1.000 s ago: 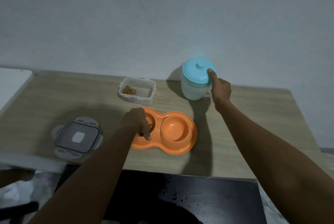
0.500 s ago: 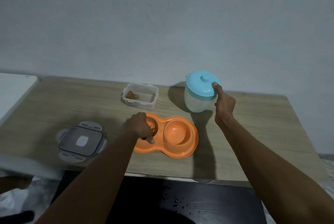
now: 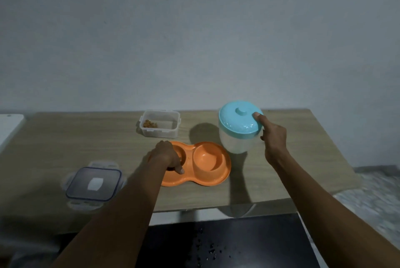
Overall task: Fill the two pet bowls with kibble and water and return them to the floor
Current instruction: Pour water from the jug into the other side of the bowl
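An orange double pet bowl (image 3: 207,165) lies on the wooden table (image 3: 65,144). My left hand (image 3: 167,157) rests on its left cup and grips the rim, hiding what is inside. The right cup looks dry. My right hand (image 3: 273,138) holds a white jug with a light-blue lid (image 3: 238,131), lifted off the table just right of the bowl, with the thumb pressed on the lid. A clear plastic container (image 3: 160,127) with a little kibble in one corner stands behind the bowl.
The container's clear lid (image 3: 94,183) lies flat at the table's front left. A white surface (image 3: 8,129) adjoins the table on the left. A black surface with scattered specks (image 3: 216,244) sits below the front edge. A pale wall rises behind.
My right hand has closed around the jug and lifted it off the table toward the bowl. My left hand has stayed on the bowl's left cup.
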A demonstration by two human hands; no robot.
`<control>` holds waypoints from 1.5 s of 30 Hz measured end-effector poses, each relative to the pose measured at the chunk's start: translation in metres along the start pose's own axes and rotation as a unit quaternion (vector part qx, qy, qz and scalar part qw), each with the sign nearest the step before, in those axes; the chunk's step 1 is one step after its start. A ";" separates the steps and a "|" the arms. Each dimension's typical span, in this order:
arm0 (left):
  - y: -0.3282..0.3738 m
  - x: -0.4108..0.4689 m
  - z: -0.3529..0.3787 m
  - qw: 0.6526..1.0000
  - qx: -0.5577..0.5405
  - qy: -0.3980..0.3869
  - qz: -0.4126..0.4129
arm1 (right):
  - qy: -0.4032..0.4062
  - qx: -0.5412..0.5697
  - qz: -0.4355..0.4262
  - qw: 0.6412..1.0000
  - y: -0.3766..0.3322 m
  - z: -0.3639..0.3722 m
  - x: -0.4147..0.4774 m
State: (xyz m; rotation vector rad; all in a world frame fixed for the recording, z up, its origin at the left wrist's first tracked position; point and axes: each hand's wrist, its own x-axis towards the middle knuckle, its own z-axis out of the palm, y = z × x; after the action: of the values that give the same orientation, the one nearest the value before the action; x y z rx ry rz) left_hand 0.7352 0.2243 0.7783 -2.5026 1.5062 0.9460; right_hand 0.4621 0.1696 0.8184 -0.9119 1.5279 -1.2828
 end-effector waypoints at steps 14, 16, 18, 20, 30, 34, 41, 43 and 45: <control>-0.011 0.006 0.004 0.997 0.027 0.014 0.066 | 0.020 -0.090 -0.002 0.996 0.025 -0.033 -0.047; -0.011 0.006 0.005 0.998 0.022 0.015 0.061 | 0.017 -0.102 0.000 0.995 0.028 -0.035 -0.049; -0.010 0.006 0.005 0.998 0.025 0.016 0.061 | 0.014 -0.109 0.003 0.994 0.030 -0.037 -0.051; -0.010 0.006 0.005 0.998 0.029 0.016 0.059 | 0.016 -0.119 0.003 0.993 0.032 -0.039 -0.053; -0.007 0.005 0.004 0.999 0.021 0.004 0.048 | 0.010 -0.157 -0.015 0.987 0.029 -0.044 -0.060; -0.008 0.005 0.003 0.999 0.022 -0.001 0.044 | 0.015 -0.156 -0.024 0.987 0.030 -0.045 -0.062; -0.006 0.004 0.003 0.999 0.018 0.000 0.044 | 0.021 -0.161 -0.025 0.986 0.029 -0.048 -0.064; -0.006 0.003 0.003 0.999 0.014 -0.003 0.040 | 0.018 -0.165 -0.023 0.986 0.028 -0.049 -0.064; -0.007 0.003 0.002 0.999 0.014 -0.004 0.039 | 0.017 -0.168 -0.023 0.985 0.028 -0.049 -0.064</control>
State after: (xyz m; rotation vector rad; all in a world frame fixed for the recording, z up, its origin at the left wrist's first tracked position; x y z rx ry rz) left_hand 0.7404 0.2263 0.7733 -2.4358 1.6137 0.9378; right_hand 0.4359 0.2491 0.8050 -1.1472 1.7936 -1.0951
